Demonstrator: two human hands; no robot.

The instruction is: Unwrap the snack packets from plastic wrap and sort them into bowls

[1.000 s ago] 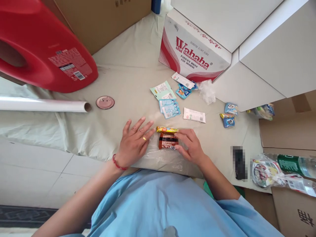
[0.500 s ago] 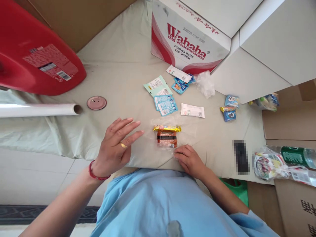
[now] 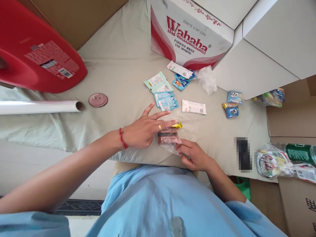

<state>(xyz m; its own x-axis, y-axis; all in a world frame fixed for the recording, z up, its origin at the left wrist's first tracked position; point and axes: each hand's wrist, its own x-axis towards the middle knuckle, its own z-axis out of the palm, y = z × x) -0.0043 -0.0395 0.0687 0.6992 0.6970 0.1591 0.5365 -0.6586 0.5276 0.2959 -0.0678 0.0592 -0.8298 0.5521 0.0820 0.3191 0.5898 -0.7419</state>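
Note:
At the table's near edge, a brown-wrapped snack pack [image 3: 162, 138] lies on a clear plastic film [image 3: 189, 131], and part of the film covers it. My right hand [image 3: 194, 154] pinches the film's near edge at the pack's right corner. My left hand [image 3: 143, 130] reaches in from the left, palm down and fingers spread. Its fingers lie over the far side of the pack and across a yellow-wrapped stick snack [image 3: 178, 125], of which only the right end shows. Whether the left fingertips press on the film cannot be told.
Beyond the hands are light blue sachets [image 3: 166, 101], a green packet [image 3: 158, 82], a white stick packet [image 3: 194, 107] and crumpled plastic [image 3: 207, 80]. A Wahaba-style water carton [image 3: 185, 39] stands behind. At left are a red jug [image 3: 49, 59], a white tube [image 3: 39, 107] and a round badge [image 3: 98, 99].
My left hand has moved right, from beside the snacks to over them. My right hand has lifted the film's near edge and folded it over the brown pack.

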